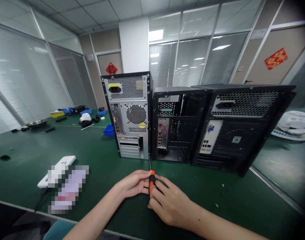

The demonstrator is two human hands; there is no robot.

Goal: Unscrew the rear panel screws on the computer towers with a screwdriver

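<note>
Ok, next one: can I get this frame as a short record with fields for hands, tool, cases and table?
left hand: grips the screwdriver handle
right hand: fingers closed on the same handle
tool: orange and black handle, shaft pointing up at the lower rear corner of the silver case
cases: silver case, middle black case, right black case, upright in a row, backs to camera
table: green, with a blue bin behind the silver case, white device at left
</note>
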